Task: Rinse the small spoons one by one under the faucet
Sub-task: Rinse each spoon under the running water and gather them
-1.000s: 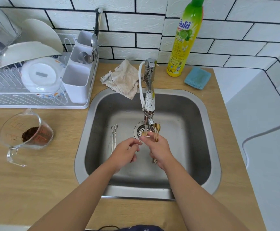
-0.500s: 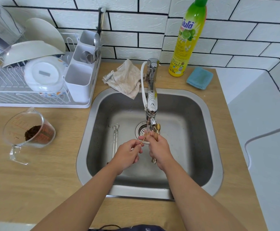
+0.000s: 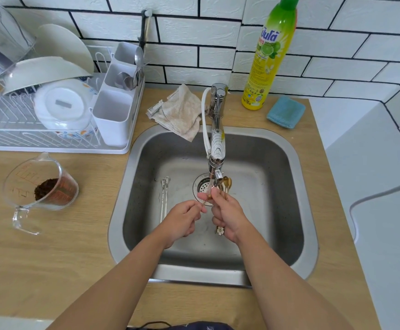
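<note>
Thin gold small spoons (image 3: 226,184) bunched upright in the right hand (image 3: 228,216), oval bowls fanned beside the chrome faucet (image 3: 216,144) nozzle, a flower-shaped handle end poking out below the fist. One slim spoon handle pinched by the left hand (image 3: 182,219), fingers curled, its bowl under the stream between right thumb and finger. Both forearms reaching over the brushed steel sink (image 3: 289,186); silver tongs (image 3: 164,198) flat on its floor.

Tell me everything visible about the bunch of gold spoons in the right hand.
The gold spoons are small, thin-handled and look like brass-toned metal. The right hand grips them mid-handle as a bunch, bowls up beside the faucet nozzle, over the sink. A white flower-shaped handle end sticks out below the hand. Their count is unclear.
</note>
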Available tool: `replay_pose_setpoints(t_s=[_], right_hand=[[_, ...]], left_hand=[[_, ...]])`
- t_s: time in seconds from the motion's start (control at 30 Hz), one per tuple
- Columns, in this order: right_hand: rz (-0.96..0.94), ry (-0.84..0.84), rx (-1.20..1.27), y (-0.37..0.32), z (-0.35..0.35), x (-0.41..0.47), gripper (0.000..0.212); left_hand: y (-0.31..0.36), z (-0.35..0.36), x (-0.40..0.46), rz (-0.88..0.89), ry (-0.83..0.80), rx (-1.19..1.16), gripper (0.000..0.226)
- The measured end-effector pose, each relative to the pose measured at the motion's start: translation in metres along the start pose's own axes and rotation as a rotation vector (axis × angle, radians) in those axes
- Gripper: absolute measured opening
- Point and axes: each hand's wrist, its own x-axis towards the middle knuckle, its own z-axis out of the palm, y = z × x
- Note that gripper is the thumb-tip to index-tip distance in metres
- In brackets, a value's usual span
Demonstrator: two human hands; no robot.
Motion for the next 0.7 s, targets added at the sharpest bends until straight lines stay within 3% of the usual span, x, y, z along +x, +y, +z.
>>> replay_pose_setpoints(t_s=[0.17, 0.37, 0.57, 0.7], right_hand=[[-0.018, -0.024, 0.005, -0.0005, 0.0000, -0.0025, 0.025], [-0.054, 0.132, -0.091, 0.0003, 0.0044, -0.0023, 0.022], [-0.041, -0.062, 0.077, -0.0001, -0.0005, 0.0004, 0.028], [-0.066, -0.028, 0.054, -0.0005, 0.0010, -0.0024, 0.022]], left_hand=[[-0.0036, -0.0027, 0.0008, -0.010, -0.021, -0.031, 0.028], [-0.0054, -0.0016, 0.0018, 0.046, 0.015, 0.065, 0.013], [-0.0038, -0.0044, 0.0022, 0.033, -0.032, -0.035, 0.021], [-0.0011, -0.0018, -0.0007, 0.005, -0.109, -0.097, 0.023]])
